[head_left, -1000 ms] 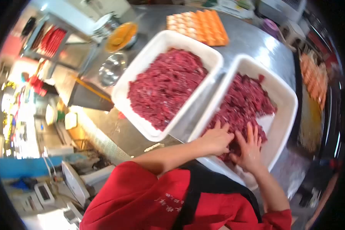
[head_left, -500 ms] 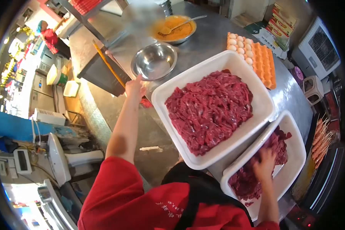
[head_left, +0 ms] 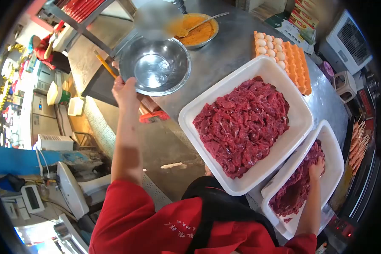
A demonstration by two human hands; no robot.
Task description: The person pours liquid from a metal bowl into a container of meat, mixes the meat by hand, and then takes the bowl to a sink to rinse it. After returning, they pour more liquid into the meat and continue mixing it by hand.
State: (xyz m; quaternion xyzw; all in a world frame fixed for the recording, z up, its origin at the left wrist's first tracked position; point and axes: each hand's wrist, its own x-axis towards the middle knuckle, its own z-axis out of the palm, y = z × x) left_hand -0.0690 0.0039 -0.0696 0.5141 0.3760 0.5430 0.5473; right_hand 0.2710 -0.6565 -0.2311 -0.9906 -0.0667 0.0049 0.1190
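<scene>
My left hand [head_left: 126,90] pinches the near-left rim of a steel bowl [head_left: 154,67], which is empty and raised toward me. At the right, my right hand [head_left: 316,168] rests among dark red meat [head_left: 293,192] in a long white tub [head_left: 332,173]; its fingertips are partly sunk in the meat, and whether it grips any is hidden. Between my hands stands a larger white tub [head_left: 190,114] filled with sliced red meat [head_left: 245,127]. Its lower right corner overlaps the long tub's edge.
A bowl of orange-yellow paste [head_left: 199,34] with a spoon stands at the back. Egg trays [head_left: 298,67] lie behind the large tub. Skewered meat [head_left: 357,146] is at the far right. A person in red [head_left: 44,51] stands far left. A yellow stick [head_left: 105,64] lies beyond my left hand.
My left hand has taken hold of the steel bowl and lifted it leftward and closer. My right hand has moved to the far side of the meat in the long tub. The view has shifted slightly.
</scene>
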